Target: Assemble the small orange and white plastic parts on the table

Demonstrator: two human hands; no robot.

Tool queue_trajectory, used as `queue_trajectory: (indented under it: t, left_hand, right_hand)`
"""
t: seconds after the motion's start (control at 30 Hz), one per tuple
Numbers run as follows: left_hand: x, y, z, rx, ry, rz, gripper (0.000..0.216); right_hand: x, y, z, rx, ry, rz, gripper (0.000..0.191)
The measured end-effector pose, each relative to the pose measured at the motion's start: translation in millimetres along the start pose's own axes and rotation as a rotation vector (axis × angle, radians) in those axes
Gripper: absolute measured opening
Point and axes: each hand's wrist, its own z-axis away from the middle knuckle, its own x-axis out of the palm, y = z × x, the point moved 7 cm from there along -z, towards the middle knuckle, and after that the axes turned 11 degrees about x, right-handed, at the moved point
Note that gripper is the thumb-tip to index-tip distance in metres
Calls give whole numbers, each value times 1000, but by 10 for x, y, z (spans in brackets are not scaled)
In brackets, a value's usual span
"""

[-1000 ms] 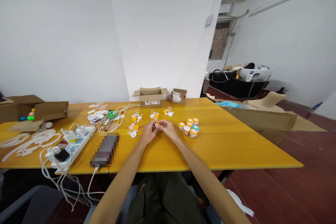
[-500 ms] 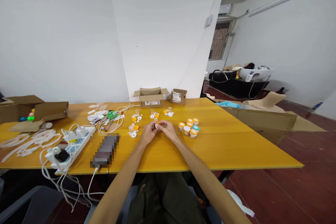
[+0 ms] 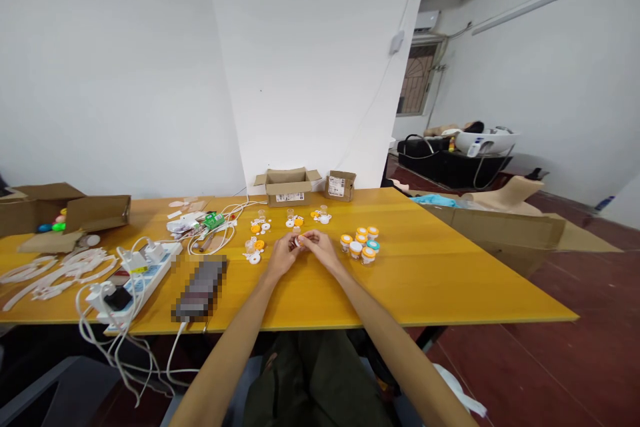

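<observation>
Above the middle of the table, my left hand (image 3: 284,255) and my right hand (image 3: 320,248) meet with bent fingers. Between their fingertips is a small white-and-orange round lid (image 3: 299,241), partly covered by the fingers. Right of my right hand stands a group of small see-through jars (image 3: 356,250), most with orange-and-white lids and one with a teal lid. Left of my left hand lies a cluster of loose white and orange round parts (image 3: 255,257) with a see-through cup. More such clusters (image 3: 295,221) lie beyond my hands.
An open cardboard box (image 3: 289,188) and a smaller box (image 3: 341,185) stand at the table's back. To the left are a power strip (image 3: 157,273) with tangled cables, a blurred-out dark device (image 3: 200,287), white plastic strips (image 3: 65,273) and another open carton (image 3: 97,213).
My fingers have shifted slightly around the lid, which now shows more of its white face. Both hands stay in the same place, and the jars and loose parts have not moved.
</observation>
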Motion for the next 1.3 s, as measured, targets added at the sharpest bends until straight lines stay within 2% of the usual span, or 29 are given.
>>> queue_trajectory:
  t: [0.73, 0.93, 1.3]
  left_hand:
    - [31, 86, -3, 5, -37, 14, 19]
    - [40, 70, -3, 50, -41, 24, 18]
    - [29, 76, -7, 38, -36, 16, 17]
  right_hand:
    - [29, -30, 25, -8, 30, 78, 43]
    - [41, -56, 50, -40, 13, 94, 38]
    - [66, -53, 54, -59, -16, 116, 32]
